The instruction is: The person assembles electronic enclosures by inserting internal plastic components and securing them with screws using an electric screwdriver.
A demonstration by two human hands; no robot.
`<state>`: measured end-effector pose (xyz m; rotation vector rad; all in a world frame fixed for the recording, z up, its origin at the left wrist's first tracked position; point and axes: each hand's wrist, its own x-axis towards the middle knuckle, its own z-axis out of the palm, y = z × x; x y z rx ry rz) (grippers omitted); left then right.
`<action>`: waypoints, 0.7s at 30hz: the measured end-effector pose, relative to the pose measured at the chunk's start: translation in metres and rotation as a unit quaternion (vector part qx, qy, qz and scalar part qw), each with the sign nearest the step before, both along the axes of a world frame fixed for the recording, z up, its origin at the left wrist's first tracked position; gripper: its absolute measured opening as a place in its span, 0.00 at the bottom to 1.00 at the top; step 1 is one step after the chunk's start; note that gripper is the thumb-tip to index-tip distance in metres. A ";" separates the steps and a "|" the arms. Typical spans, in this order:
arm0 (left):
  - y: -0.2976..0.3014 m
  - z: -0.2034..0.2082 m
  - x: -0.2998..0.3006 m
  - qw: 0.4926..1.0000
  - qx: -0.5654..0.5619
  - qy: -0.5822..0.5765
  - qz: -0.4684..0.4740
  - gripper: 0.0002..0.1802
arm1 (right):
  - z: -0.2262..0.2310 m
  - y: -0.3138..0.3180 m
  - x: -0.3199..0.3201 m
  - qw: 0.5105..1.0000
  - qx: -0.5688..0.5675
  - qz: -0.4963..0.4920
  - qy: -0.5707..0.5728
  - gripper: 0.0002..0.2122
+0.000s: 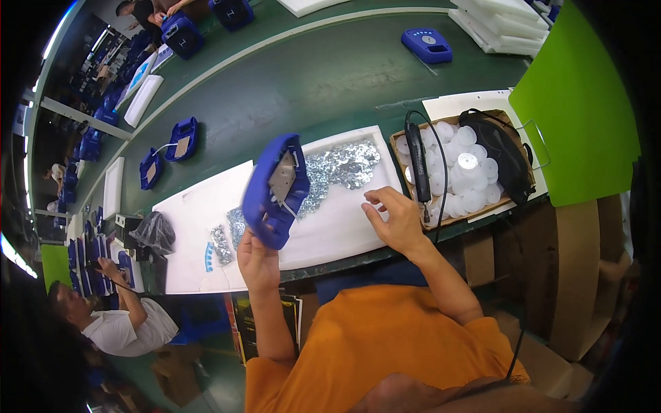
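My left hand (258,265) grips the lower end of a blue plastic housing (258,196), raised and tilted over the white foam tray (337,237). The housing's hollow side faces right and shows a grey plate (282,177) and a pale cable inside. To the right, my right hand (398,219) hovers over the tray's right edge, thumb and forefinger apart, with nothing visible between them. Many shiny metal discs (354,164) lie spread in the tray, partly hidden behind the housing.
At right, a cardboard box (509,199) holds white translucent discs (471,175), a black corded screwdriver (417,162) and a black bag (499,151). Two blue housings (183,138) lie at left, another blue unit (427,45) at the back. A person (127,323) works at left.
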<state>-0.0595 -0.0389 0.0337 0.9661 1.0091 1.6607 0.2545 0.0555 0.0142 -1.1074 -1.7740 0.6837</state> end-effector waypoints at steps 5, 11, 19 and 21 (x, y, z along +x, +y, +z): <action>0.010 -0.002 -0.005 0.982 0.027 -0.185 -0.024 0.17 | -0.013 -0.002 -0.001 1.000 0.001 0.017 -0.014 0.08; 0.039 0.009 -0.005 0.989 0.027 0.144 0.019 0.19 | -0.024 -0.005 -0.004 0.999 0.028 0.027 -0.032 0.07; 0.217 0.025 0.029 0.786 0.170 0.595 0.014 0.12 | -0.026 -0.010 -0.001 0.996 0.057 0.020 -0.061 0.06; 0.279 0.004 0.026 0.750 0.215 0.625 0.014 0.14 | -0.027 -0.011 -0.002 0.997 0.045 0.018 -0.064 0.06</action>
